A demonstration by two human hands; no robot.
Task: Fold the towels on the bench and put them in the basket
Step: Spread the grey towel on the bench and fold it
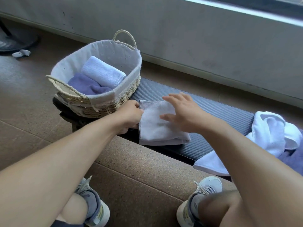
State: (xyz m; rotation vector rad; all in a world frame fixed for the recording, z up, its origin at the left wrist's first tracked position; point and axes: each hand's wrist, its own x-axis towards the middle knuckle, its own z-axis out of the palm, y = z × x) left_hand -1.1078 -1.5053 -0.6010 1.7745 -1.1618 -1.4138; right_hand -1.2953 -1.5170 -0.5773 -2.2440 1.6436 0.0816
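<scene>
Folded towel (pixel 157 123) at frame centre on the tabletop (pixel 213 112), just right of basket (pixel 98 102). Left hand (pixel 129 117) pinches its left edge; right hand (pixel 182 112) flat, fingers spread on top. Soft, light, floppy: likely best lifted by both folded edges.

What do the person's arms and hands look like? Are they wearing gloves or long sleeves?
No gloves and no long sleeves. Both forearms are bare all the way up to the edge of the picture, and the left hand and right hand are bare too. No watch, ring or bracelet shows. The only things worn in view are grey and white sneakers with grey socks.
</scene>
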